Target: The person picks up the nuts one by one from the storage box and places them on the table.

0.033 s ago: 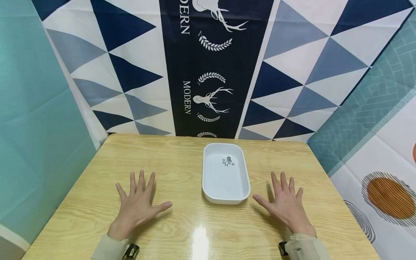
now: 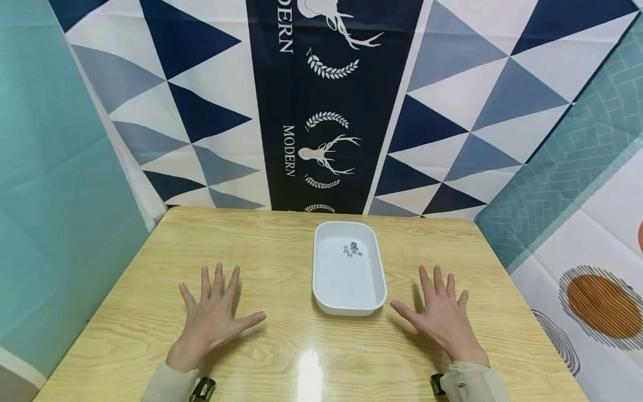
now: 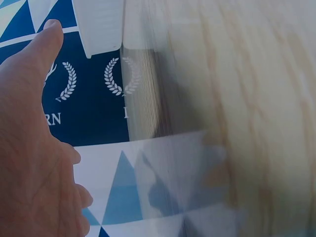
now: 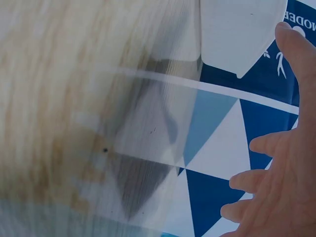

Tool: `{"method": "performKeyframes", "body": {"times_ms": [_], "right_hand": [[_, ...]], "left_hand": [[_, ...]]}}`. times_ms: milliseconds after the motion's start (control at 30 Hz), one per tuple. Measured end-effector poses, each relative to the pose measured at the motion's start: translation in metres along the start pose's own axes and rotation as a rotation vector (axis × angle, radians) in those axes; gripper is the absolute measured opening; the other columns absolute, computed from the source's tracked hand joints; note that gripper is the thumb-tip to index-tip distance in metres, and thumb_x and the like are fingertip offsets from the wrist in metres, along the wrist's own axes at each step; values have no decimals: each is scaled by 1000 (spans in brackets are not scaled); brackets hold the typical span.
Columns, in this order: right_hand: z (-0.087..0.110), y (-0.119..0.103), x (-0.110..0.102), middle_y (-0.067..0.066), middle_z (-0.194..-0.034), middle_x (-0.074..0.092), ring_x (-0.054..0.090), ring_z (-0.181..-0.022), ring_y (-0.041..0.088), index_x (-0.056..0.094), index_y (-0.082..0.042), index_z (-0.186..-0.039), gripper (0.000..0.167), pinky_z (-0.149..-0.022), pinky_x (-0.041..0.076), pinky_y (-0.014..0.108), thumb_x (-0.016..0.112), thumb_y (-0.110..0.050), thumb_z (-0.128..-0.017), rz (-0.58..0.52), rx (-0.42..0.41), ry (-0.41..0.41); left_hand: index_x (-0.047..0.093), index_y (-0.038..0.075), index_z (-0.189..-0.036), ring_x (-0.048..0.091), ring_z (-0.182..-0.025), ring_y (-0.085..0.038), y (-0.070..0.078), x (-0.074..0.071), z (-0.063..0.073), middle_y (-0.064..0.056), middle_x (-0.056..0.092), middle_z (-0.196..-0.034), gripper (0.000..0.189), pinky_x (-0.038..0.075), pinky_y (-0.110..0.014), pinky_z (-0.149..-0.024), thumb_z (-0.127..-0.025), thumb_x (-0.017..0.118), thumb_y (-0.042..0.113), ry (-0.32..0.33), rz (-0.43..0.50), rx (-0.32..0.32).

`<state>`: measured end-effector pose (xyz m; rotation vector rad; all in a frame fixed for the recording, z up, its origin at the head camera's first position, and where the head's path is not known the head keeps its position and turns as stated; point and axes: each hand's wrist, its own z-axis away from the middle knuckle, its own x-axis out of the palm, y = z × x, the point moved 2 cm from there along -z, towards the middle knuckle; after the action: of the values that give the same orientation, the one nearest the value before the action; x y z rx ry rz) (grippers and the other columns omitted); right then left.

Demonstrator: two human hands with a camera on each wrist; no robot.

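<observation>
A white rectangular tray (image 2: 350, 290) stands on the wooden table, a little right of the middle in the head view. Towards its far end lie several small shiny metal pieces that look like nuts (image 2: 353, 249); their exact kind is too small to tell. My left hand (image 2: 211, 321) is spread to the left of the tray, palm down, fingers straight and apart, holding nothing. To the right of the tray my right hand (image 2: 442, 318) is spread the same way, its thumb close to the tray's near right corner. Both wrist views show the tray's outer wall (image 3: 101, 24) beyond the thumb.
The light wooden table (image 2: 281, 251) reaches back to a patterned cloth (image 2: 211, 111) with triangles and a dark deer-print band. A teal panel (image 2: 60, 184) stands along the left side, and printed cloth (image 2: 593, 290) hangs on the right. Light glares off the table's near middle.
</observation>
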<state>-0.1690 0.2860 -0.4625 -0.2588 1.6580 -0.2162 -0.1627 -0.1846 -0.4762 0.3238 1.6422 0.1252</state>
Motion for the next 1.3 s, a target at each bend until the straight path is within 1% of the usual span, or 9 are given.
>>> {"method": "performKeyframes", "body": {"times_ms": [333, 600, 933, 1133, 1300], "right_hand": [[0, 0, 0, 37, -165, 8, 5, -148, 66, 19, -4, -163, 116, -105, 4, 88, 58, -80, -85, -6, 13, -23], [1, 0, -2, 37, -166, 6, 4, -148, 66, 18, -5, -164, 115, -105, 7, 87, 58, -79, -86, -19, 12, -27], [-1, 1, -1, 37, -165, 8, 7, -148, 66, 18, -4, -163, 115, -110, 12, 83, 58, -79, -86, -31, 13, -50], [-4, 1, -4, 37, -166, 6, 9, -147, 67, 17, -3, -164, 110, -111, 17, 81, 59, -73, -90, -94, -17, -90], [-10, -3, -13, 34, -167, 6, 11, -148, 65, 17, -5, -164, 107, -111, 20, 80, 59, -71, -91, -124, -56, -84]], "left_hand": [[21, 13, -165, -2, -155, -55, 1, 1, 3, -29, 9, -169, 119, -16, -83, -107, -79, 55, 88, -7, 17, 1], [19, 14, -165, -2, -154, -56, 0, -2, 3, -29, 7, -169, 119, -16, -83, -107, -80, 54, 88, -16, 18, 1], [19, 14, -165, -2, -154, -56, -1, -1, 4, -29, 7, -169, 118, -17, -83, -107, -80, 56, 87, -21, 32, 1], [17, 15, -166, -3, -155, -55, -2, 0, 3, -28, 5, -170, 118, -16, -82, -108, -80, 55, 87, -30, 36, 3], [17, 14, -166, -5, -155, -54, -1, -2, 0, -27, 4, -170, 118, -13, -82, -109, -80, 55, 87, -29, 46, 8]]}}
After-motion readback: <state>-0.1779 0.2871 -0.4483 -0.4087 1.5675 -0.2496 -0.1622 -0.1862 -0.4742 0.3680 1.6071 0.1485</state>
